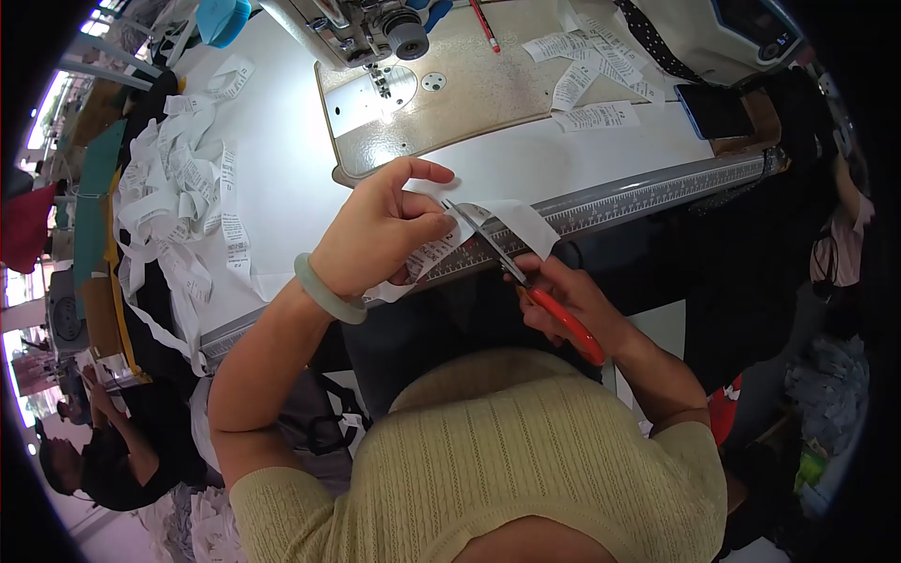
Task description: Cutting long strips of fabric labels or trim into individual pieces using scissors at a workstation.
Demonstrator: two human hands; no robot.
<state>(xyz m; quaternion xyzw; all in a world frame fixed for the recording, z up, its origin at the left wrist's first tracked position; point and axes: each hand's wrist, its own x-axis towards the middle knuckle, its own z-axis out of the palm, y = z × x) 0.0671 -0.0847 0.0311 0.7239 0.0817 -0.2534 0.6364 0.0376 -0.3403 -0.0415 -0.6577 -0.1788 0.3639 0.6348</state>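
My left hand (391, 229) pinches a white printed label strip (440, 253) between thumb and fingers, its index finger stretched out above. In my right hand (574, 299) is a pair of scissors (559, 317) with red handles. Their blades lie across the strip, just right of my left thumb. Beyond the blades a blank white length of the strip (524, 222) hangs over the table's front edge. A long tangled heap of printed label strip (179, 190) lies on the table to the left. Several cut labels (598, 116) lie at the far right.
A sewing machine (352, 32) stands ahead, its needle plate (376, 98) facing me. A measuring tape strip (612, 200) runs along the table's front edge. A red pencil (486, 28) and a smartphone (718, 112) lie on the table. Another person (105, 450) sits at far left.
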